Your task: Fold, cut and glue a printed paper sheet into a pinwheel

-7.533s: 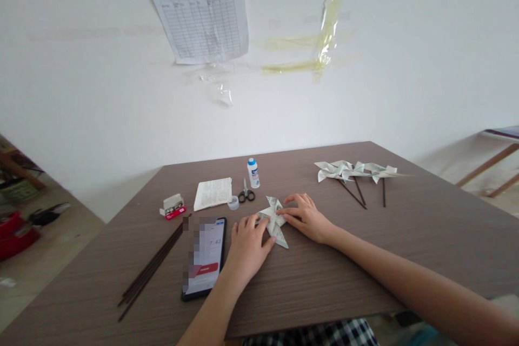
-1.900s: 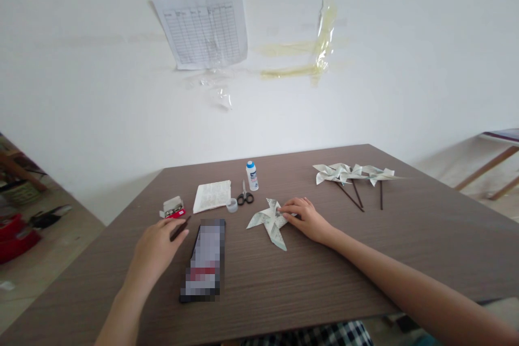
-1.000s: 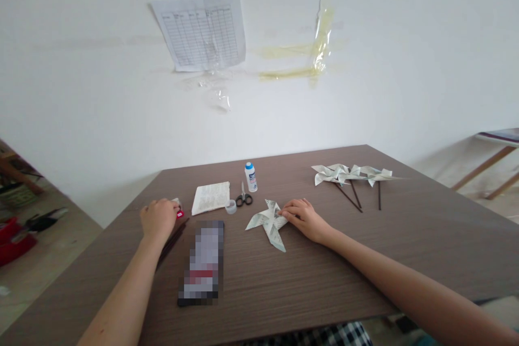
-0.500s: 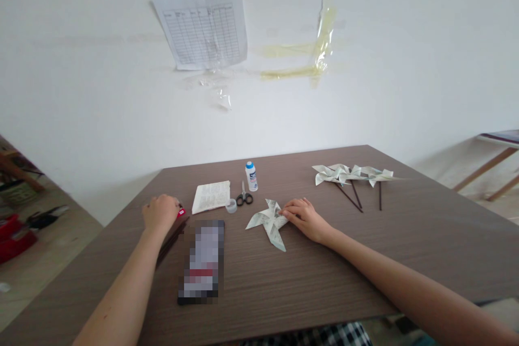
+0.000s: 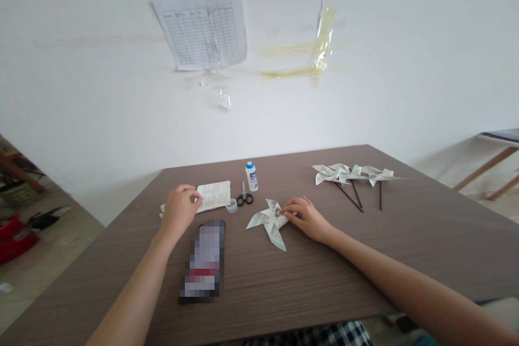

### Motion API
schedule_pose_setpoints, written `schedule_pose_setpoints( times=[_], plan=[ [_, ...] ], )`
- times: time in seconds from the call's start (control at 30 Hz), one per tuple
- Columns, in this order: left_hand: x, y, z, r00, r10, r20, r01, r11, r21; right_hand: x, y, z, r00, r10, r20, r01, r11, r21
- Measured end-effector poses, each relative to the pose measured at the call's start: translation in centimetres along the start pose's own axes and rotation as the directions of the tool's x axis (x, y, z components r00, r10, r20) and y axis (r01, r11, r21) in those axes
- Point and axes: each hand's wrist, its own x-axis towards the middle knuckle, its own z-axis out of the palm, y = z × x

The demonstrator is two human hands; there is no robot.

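Note:
A folded newspaper pinwheel (image 5: 271,223) lies flat in the middle of the table, printed side showing. My right hand (image 5: 306,219) grips its right-hand blade with fingers closed. My left hand (image 5: 180,213) is raised beside a stack of paper squares (image 5: 214,194), thumb and fingertips brought together in a pinch. Whatever is between those fingertips is too small to make out. Just right of the stack are a small clear round container (image 5: 231,206) and black-handled scissors (image 5: 244,197). The left hand and forearm hide the dark sticks and the small red item.
A white bottle with a blue cap (image 5: 251,176) stands behind the scissors. A blurred phone (image 5: 203,262) lies near the front. Several pinwheels (image 5: 344,174) with brown sticks (image 5: 380,195) rest at the back right. The wall (image 5: 284,119) rises behind the table.
My left hand has moved up and to the right, from the small red item to the paper stack's left edge, and its fingers now pinch. My right hand stays on the pinwheel.

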Motion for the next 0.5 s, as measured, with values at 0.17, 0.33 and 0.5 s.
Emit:
schedule_pose_setpoints(
  times=[0.17, 0.33, 0.5],
  plan=[
    [-3.6, 6.1, 3.5, 0.978, 0.21, -0.013, -0.203, 0.926, -0.319, 0.1, -0.1, -0.2, 1.0, -0.011, -0.003, 0.011, 1.0, 0.008],
    [-6.5, 10.6, 7.5, 0.94, 0.341, -0.026, -0.309, 0.813, -0.493, 0.2, -0.2, -0.3, 1.0, -0.026, 0.009, 0.026, 1.0, 0.007],
    [-7.2, 12.0, 9.9, 0.945, 0.327, -0.03, -0.295, 0.804, -0.516, 0.3, 0.1, -0.1, 0.999, -0.048, -0.009, 0.048, 0.999, 0.001]
  ],
)
